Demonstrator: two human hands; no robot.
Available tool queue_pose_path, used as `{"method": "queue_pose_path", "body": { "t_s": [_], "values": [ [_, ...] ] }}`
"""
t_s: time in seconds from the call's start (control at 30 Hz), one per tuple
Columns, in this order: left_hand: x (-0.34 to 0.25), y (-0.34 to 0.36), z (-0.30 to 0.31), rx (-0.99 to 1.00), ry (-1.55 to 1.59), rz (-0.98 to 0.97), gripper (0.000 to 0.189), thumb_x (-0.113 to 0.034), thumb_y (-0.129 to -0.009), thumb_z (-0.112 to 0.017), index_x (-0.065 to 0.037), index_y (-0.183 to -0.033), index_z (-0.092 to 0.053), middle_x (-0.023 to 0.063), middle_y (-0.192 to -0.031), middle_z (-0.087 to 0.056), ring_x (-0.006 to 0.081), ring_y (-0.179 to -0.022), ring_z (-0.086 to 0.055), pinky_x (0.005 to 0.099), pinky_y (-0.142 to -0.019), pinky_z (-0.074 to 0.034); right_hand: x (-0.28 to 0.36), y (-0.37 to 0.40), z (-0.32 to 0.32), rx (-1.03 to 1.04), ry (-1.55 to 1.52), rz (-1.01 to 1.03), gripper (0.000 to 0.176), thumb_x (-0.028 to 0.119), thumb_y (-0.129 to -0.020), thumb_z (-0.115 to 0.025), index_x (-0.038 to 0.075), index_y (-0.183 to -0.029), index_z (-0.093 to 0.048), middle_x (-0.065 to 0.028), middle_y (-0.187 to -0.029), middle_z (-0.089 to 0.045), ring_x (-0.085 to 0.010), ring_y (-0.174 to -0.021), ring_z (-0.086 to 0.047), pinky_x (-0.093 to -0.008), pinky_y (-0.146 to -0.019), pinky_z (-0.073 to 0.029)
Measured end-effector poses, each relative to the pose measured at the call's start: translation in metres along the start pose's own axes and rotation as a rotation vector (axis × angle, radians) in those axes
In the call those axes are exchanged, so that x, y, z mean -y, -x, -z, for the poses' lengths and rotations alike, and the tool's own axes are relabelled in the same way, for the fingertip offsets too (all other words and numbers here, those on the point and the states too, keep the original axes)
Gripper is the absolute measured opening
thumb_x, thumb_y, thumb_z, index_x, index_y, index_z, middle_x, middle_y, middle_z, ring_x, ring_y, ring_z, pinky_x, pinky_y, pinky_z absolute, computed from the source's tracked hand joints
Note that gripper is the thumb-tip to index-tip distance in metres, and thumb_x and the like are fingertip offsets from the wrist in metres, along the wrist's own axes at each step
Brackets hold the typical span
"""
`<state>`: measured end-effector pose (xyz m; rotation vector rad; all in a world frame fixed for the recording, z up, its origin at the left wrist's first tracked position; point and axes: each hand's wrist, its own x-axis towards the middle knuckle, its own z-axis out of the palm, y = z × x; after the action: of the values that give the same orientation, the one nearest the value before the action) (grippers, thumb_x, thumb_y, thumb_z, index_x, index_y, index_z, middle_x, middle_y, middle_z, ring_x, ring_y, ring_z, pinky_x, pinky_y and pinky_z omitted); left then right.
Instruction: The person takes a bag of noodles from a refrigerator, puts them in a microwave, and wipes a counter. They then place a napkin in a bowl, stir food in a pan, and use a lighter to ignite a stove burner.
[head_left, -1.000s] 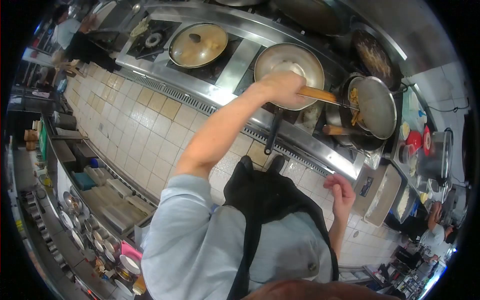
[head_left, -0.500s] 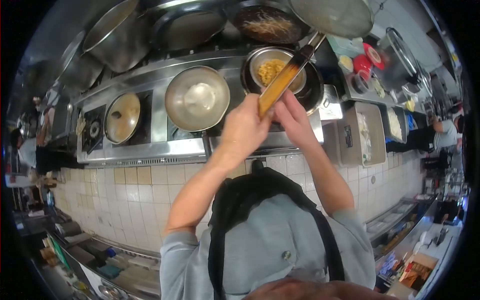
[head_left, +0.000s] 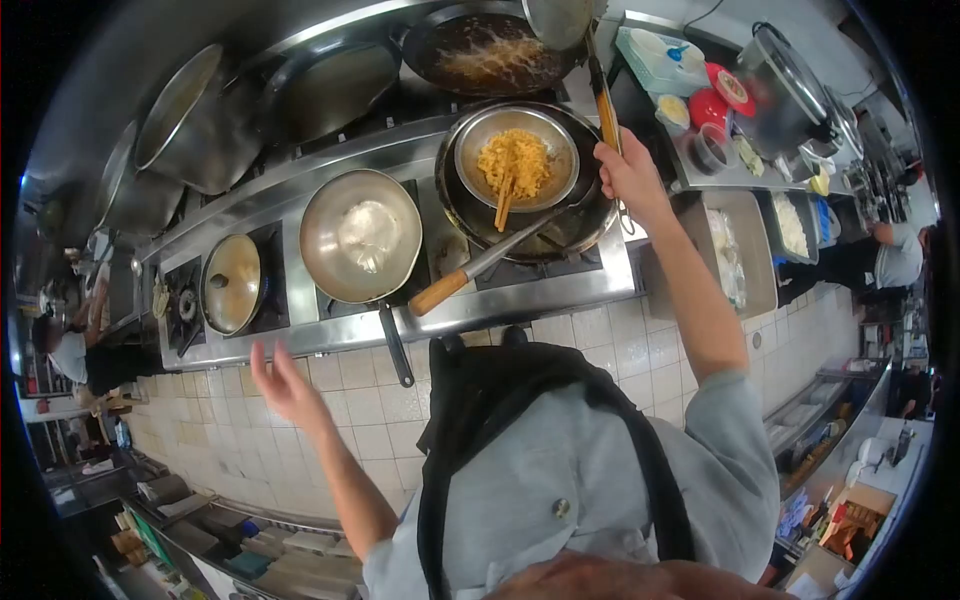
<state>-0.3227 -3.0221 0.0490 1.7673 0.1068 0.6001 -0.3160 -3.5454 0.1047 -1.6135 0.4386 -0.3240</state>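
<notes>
My right hand (head_left: 632,175) grips the wooden handle of a strainer (head_left: 557,20), whose round head hangs at the top edge, beside a dark wok of bubbling oil (head_left: 490,60). My left hand (head_left: 287,385) is empty, its fingers apart and slightly blurred, over the floor in front of the stove. Left of my right hand, a metal bowl (head_left: 467,175) of yellow food pieces (head_left: 518,155) rests over a dark wok (head_left: 590,215). Chopsticks (head_left: 504,203) lean in that food. A wooden-handled utensil (head_left: 440,291) lies across the wok's rim, its handle towards me.
A shiny pan (head_left: 330,270) with a black handle sits on the stove. Further left is a lidded pan (head_left: 232,285). Large pots (head_left: 205,130) stand behind. Rightwards are a red container (head_left: 708,108), a grey bin (head_left: 750,270) and another person (head_left: 895,255).
My left hand has come off the area by the strainer handle and swung far left. My right hand now holds the strainer further right. The chopsticks and wooden-handled utensil have come into view.
</notes>
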Motion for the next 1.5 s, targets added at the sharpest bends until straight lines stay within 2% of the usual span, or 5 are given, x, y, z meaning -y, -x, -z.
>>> {"method": "queue_pose_path", "body": {
  "t_s": [0.27,0.33,0.4,1.13,1.5],
  "values": [
    [0.199,0.169,0.208,-0.347,-0.455,0.491,0.055,-0.026,-0.100,-0.061,0.004,-0.143,-0.044,0.0216,-0.142,-0.051,0.0349,-0.122,-0.058,0.0436,-0.100,-0.053,-0.048,-0.053,-0.033,-0.113,0.204,0.006,0.032,0.012,-0.092,-0.056,-0.002,-0.120,-0.051,-0.0020,-0.074,-0.050,-0.0111,-0.053,-0.048,-0.0273,-0.047,-0.041],
    [0.289,0.246,0.273,-0.158,-0.950,0.288,0.058,-0.026,-0.097,-0.065,0.005,-0.142,-0.045,0.0243,-0.134,-0.057,0.0310,-0.118,-0.061,0.0399,-0.096,-0.053,-0.036,-0.063,-0.051,-0.074,0.107,-0.040,0.033,0.011,-0.091,-0.057,-0.003,-0.120,-0.050,-0.0028,-0.073,-0.051,-0.0119,-0.053,-0.049,-0.0281,-0.047,-0.042],
    [0.325,0.282,0.302,0.133,-1.087,0.719,0.058,-0.022,-0.094,-0.068,0.008,-0.138,-0.047,0.0213,-0.118,-0.064,0.0252,-0.097,-0.066,0.0348,-0.080,-0.055,-0.027,-0.078,-0.070,-0.013,-0.055,-0.099,0.039,0.007,-0.092,-0.055,-0.009,-0.126,-0.047,-0.0100,-0.081,-0.055,-0.0159,-0.059,-0.052,-0.0320,-0.049,-0.044],
    [0.337,0.312,0.320,0.310,-0.779,0.763,0.067,-0.025,-0.089,-0.073,0.012,-0.137,-0.046,0.0212,-0.113,-0.064,0.0270,-0.092,-0.065,0.0385,-0.077,-0.054,-0.003,-0.058,-0.057,0.105,-0.155,-0.384,0.007,0.012,-0.096,-0.057,0.004,-0.096,-0.055,-0.0021,-0.071,-0.053,-0.0094,-0.054,-0.049,-0.0234,-0.045,-0.040],
    [0.336,0.323,0.335,0.435,-0.767,0.820,0.072,-0.030,-0.085,-0.078,0.013,-0.135,-0.048,0.0268,-0.120,-0.063,0.0337,-0.106,-0.063,0.0425,-0.092,-0.050,-0.038,-0.070,-0.094,0.293,-0.910,-0.458,0.029,0.012,-0.099,-0.056,-0.001,-0.125,-0.052,0.0001,-0.085,-0.055,-0.0047,-0.062,-0.049,-0.0185,-0.049,-0.044]
  ]
}}
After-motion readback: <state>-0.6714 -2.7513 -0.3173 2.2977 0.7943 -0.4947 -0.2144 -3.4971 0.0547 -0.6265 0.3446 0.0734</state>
